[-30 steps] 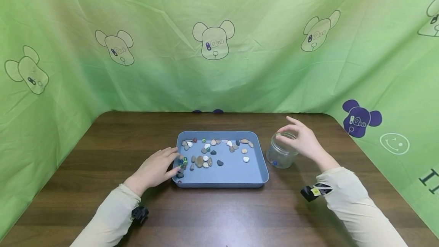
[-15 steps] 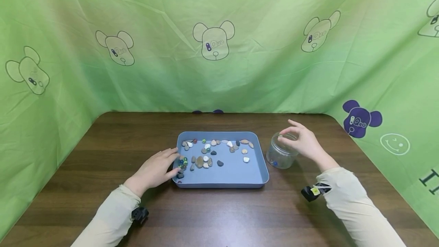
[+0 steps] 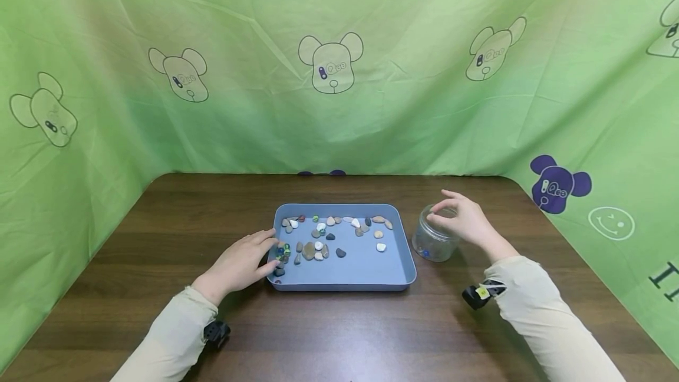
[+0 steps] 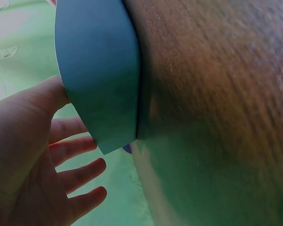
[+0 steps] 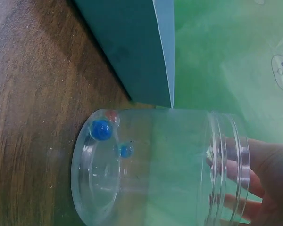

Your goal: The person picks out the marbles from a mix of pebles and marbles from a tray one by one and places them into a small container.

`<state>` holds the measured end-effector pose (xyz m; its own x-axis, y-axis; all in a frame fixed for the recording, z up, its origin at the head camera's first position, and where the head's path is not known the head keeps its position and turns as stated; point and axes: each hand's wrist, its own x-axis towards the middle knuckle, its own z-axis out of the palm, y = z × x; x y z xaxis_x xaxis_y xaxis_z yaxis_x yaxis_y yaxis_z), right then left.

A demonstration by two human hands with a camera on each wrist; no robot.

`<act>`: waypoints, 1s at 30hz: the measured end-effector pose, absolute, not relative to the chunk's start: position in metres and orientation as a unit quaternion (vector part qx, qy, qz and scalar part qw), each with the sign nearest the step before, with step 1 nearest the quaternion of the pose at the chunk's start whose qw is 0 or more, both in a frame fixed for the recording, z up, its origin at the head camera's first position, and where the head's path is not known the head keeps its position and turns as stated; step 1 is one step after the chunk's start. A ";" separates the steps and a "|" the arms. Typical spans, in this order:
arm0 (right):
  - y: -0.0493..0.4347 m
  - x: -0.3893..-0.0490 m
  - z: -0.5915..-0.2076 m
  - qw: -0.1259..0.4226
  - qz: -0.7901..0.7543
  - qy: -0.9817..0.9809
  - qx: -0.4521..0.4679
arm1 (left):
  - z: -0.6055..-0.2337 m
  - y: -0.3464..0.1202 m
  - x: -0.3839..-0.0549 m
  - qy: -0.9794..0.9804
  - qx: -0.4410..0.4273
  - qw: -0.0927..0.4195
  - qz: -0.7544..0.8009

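A blue-grey tray [image 3: 361, 273] holds scattered pebbles [image 3: 309, 250] and several glass marbles [image 3: 286, 247], many of them bunched at its left end. My left hand [image 3: 241, 261] rests at that end, its loosely extended fingers reaching over the rim beside the marbles. To the tray's right stands a clear jar [image 3: 436, 247] without a lid. Blue marbles [image 5: 102, 130] and a reddish one [image 5: 112, 116] lie on its bottom. My right hand [image 3: 467, 220] is at the jar's mouth, thumb and forefinger pinching a small pale thing, apparently a marble [image 5: 209, 154], seen blurred through the jar wall.
The brown wooden table [image 3: 339, 335] extends in front of the tray and to both sides. A green printed cloth [image 3: 254, 117] hangs behind it and along the sides. Each wrist carries a small black camera [image 3: 216, 332].
My right hand has shifted slightly, its fingertips lower at the jar's mouth, and the forearm has moved a little left. The left hand and the tray look still.
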<state>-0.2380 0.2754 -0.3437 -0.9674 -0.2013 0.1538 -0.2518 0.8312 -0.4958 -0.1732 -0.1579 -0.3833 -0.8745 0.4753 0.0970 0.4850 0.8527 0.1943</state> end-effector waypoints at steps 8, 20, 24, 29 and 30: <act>0.271 -0.244 -0.345 0.050 0.246 -0.960 0.120 | -0.383 -0.158 -0.173 -0.962 -0.247 0.019 -0.113; 0.266 -0.250 -0.347 0.040 0.231 -0.966 0.107 | -0.384 -0.159 -0.174 -0.962 -0.249 0.022 -0.110; 0.266 -0.251 -0.348 0.042 0.229 -0.967 0.107 | -0.384 -0.159 -0.174 -0.962 -0.250 0.022 -0.110; 0.266 -0.251 -0.348 0.042 0.230 -0.966 0.106 | -0.383 -0.158 -0.173 -0.962 -0.248 0.016 -0.111; 0.266 -0.251 -0.347 0.040 0.231 -0.966 0.106 | -0.382 -0.158 -0.173 -0.963 -0.247 0.015 -0.111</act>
